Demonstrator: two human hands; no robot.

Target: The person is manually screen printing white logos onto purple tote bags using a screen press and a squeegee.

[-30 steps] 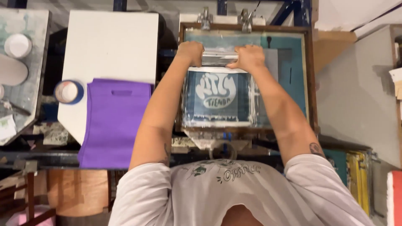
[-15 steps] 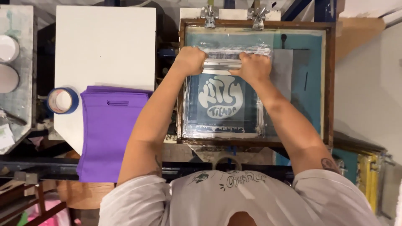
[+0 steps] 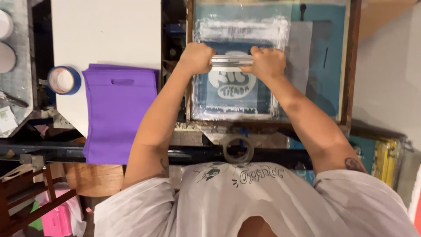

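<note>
1 metal squeegee [image 3: 231, 60] is gripped by 2 hands — left hand [image 3: 196, 58], right hand [image 3: 265, 63] — closed around its ends, on 1 wooden-framed screen [image 3: 353, 66]. Beside it, on the white desk [image 3: 105, 30], 1 purple bag [image 3: 119, 112] and 1 blue tape roll [image 3: 64, 80] are laid.

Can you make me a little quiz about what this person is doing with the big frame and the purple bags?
1. True or false: both hands grip the metal bar on the printing screen.
2. What lies left of the purple bags: A) roll of blue tape, B) a pair of scissors, C) a cup of paint?
3. What colour is the smeared ink above the bar?

Key:
1. True: the left hand and right hand each hold one end.
2. A.
3. White.
</note>
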